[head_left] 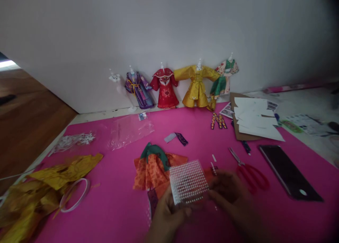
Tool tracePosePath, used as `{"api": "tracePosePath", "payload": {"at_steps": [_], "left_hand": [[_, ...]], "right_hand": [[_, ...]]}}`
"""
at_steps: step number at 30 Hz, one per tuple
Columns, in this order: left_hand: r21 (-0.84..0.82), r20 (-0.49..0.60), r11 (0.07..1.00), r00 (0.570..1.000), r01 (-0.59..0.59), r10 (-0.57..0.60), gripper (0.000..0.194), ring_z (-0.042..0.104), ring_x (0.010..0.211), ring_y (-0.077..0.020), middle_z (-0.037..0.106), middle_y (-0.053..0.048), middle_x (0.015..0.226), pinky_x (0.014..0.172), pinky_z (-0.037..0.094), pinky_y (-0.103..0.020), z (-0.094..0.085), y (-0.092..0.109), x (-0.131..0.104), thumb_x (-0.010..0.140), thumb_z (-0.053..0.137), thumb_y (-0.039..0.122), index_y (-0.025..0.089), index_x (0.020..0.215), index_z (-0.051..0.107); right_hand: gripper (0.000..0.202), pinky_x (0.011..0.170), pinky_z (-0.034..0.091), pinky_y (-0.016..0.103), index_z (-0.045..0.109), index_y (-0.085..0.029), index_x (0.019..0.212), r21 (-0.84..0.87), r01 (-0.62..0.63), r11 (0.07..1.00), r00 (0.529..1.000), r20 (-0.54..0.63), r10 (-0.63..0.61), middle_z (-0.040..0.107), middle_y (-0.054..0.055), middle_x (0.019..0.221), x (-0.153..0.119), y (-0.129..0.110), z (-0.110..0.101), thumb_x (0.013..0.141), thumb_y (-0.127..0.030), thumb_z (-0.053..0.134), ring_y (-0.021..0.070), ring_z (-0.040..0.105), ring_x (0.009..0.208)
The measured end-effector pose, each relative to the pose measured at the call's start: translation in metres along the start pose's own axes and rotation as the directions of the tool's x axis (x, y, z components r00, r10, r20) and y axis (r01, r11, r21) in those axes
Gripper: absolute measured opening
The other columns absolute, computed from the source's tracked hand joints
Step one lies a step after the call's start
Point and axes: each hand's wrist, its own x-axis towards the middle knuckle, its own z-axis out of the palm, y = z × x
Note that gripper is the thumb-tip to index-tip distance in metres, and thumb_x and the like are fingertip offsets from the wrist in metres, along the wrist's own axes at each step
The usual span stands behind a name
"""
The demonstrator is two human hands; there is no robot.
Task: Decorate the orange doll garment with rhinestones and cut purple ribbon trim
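Observation:
In front of me is a clear sheet of stick-on pearls (pixel 189 181), set in rows and tilted up over the cloth. My left hand (pixel 172 213) is closed on its lower left corner, thumb on top. At the sheet's right edge, my right hand (pixel 229 193) is closed with thumb and fingers pinched against it; its fingers are slightly blurred. Beneath and behind the sheet lies an orange doll garment (pixel 147 170) with a green band, partly hidden. A purple patterned strip (pixel 153 200) shows under its lower left side.
Dressed doll forms, including a red one (pixel 166 91) and a yellow one (pixel 196 89), lean against the wall. Red-handled scissors (pixel 251 176) and a phone (pixel 287 172) lie at right. Yellow fabric (pixel 66 170) and a white ring (pixel 86 191) are at left. Paper pieces (pixel 254 116) lie at back right.

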Motion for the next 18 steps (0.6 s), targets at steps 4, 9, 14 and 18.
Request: {"api": "tracePosePath", "payload": {"at_steps": [4,9,14,18], "left_hand": [[-0.045,0.02,0.999,1.0,0.022,-0.021,0.044,0.069,0.079,-0.0204,0.075,-0.005,0.094,0.061,0.053,-0.027,0.002,0.004,-0.001,0.068,0.08,0.019,0.025,0.11,0.068],[-0.018,-0.016,0.998,0.998,0.068,-0.068,0.045,0.071,0.093,-0.0278,0.074,-0.009,0.106,0.06,0.053,-0.027,0.0,0.006,-0.001,0.068,0.078,0.019,0.024,0.111,0.067],[0.001,-0.021,1.0,1.0,0.01,-0.01,0.049,0.069,0.101,-0.0313,0.071,-0.01,0.117,0.067,0.055,-0.032,0.004,0.012,-0.001,0.07,0.075,0.02,0.026,0.118,0.064],[0.085,0.001,0.996,0.999,0.039,-0.039,0.05,0.068,0.103,-0.0313,0.069,-0.01,0.121,0.072,0.055,-0.035,0.003,0.015,-0.002,0.073,0.074,0.019,0.03,0.121,0.064]], "right_hand": [[0.043,0.059,0.061,0.029,0.059,-0.029,0.106,-0.053,0.036,0.998,0.999,0.001,-0.036,0.068,-0.002,0.081,-0.001,-0.001,-0.006,0.072,-0.04,0.083,0.0181,0.069,0.065],[0.028,0.077,0.06,0.029,0.064,-0.031,0.103,-0.195,0.046,0.98,0.999,0.009,-0.045,0.071,0.003,0.106,0.0,-0.007,-0.023,0.079,-0.038,0.076,0.0211,0.069,0.091],[0.011,0.071,0.053,0.027,0.064,-0.031,0.091,-0.36,0.097,0.928,0.994,-0.021,-0.112,0.064,0.001,0.092,-0.001,-0.016,-0.039,0.082,-0.036,0.069,0.0213,0.061,0.086],[0.012,0.058,0.045,0.027,0.06,-0.03,0.075,-0.39,0.124,0.912,0.991,0.09,-0.096,0.053,-0.002,0.072,-0.007,-0.03,-0.03,0.084,-0.035,0.066,0.019,0.052,0.065]]}}
